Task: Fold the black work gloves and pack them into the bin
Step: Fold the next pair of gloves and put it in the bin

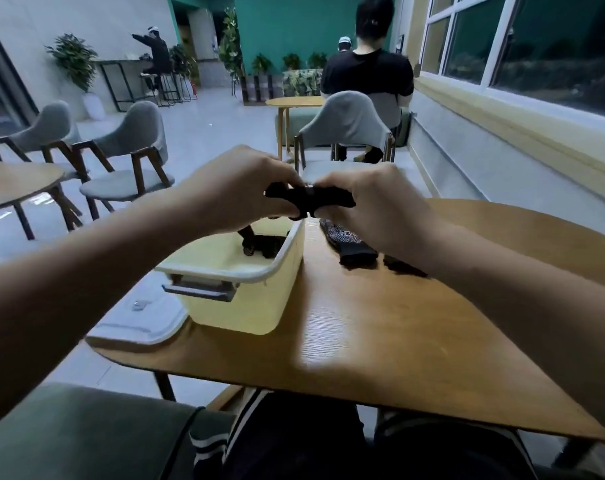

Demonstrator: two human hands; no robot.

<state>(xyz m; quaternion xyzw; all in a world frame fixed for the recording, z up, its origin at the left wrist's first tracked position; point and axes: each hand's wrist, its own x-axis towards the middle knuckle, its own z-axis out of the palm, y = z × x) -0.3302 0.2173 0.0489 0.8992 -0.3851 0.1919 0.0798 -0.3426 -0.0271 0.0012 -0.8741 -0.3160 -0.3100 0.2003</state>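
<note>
Left hand [238, 188] and right hand [373, 206] both pinched a folded black fabric work glove [311, 199], held above the far rim of the pale yellow plastic bin [245, 306]. Another black glove [263, 245] lay inside; a patterned black glove [349, 242] lay on the round wooden table [398, 341] just beside the bin.

Wooden table [398, 341], pale yellow bin [245, 306] at left, black gloves [353, 247] lying just right

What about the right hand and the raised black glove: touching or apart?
Touching. The head view shows the right hand gripping one end of the raised black glove.
</note>
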